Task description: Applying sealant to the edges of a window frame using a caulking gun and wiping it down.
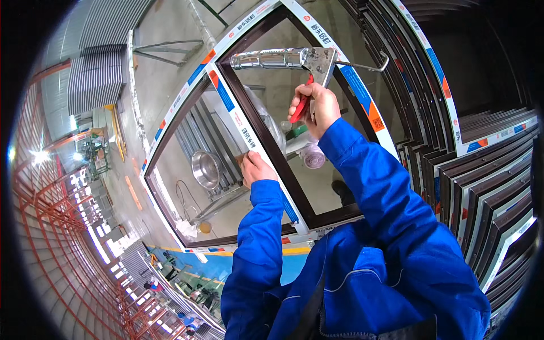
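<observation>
My right hand (318,107) is wrapped round the red handle and trigger of a caulking gun (272,58). The gun's shiny silver barrel points left, its front end at the dark inner edge of a window frame (232,110). A bent metal rod sticks out from the back of the gun to the right. The frame has dark brown profiles covered with white, blue and orange protective film. My left hand (258,170) grips the frame's middle bar, fingers curled over its left edge. The gun's nozzle tip cannot be made out clearly.
Through the frame I see a metal bowl (206,170), a roll of plastic film (313,156) and support bars below. Many similar frames (481,198) stand stacked close on my right. Stacked metal profiles (97,73) lie far left. Other people (191,323) are in the distance.
</observation>
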Demonstrator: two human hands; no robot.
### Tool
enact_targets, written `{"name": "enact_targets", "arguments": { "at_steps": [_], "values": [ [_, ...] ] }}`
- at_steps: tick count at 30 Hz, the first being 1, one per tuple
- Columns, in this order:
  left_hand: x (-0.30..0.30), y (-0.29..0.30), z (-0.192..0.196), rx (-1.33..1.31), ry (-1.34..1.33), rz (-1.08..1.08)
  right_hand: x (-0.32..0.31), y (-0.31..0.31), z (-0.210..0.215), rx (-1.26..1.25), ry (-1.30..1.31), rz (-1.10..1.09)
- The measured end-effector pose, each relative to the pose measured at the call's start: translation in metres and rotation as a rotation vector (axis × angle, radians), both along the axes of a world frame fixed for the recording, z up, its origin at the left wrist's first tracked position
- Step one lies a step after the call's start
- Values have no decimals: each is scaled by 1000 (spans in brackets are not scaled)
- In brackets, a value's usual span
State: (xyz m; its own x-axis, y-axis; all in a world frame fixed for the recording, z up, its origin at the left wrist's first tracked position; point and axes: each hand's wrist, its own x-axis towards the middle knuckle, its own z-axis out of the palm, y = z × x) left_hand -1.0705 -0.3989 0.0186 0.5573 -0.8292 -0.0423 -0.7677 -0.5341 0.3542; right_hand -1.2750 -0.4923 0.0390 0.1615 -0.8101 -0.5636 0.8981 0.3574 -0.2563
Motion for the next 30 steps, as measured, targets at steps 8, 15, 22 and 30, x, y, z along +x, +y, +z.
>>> {"name": "enact_targets", "arguments": {
  "at_steps": [8,15,22,30],
  "values": [
    [3,0,-4,-9,-24,3,-3,-2,5,31,54,6],
    [4,0,-4,-2,5,3,-10,-1,11,-9,70,43],
    [1,0,0,-38,-30,-9,-14,7,16,-36,147,70],
    [-1,1,2,-44,-56,-3,-13,10,32,-73,284,70]
  ]
}}
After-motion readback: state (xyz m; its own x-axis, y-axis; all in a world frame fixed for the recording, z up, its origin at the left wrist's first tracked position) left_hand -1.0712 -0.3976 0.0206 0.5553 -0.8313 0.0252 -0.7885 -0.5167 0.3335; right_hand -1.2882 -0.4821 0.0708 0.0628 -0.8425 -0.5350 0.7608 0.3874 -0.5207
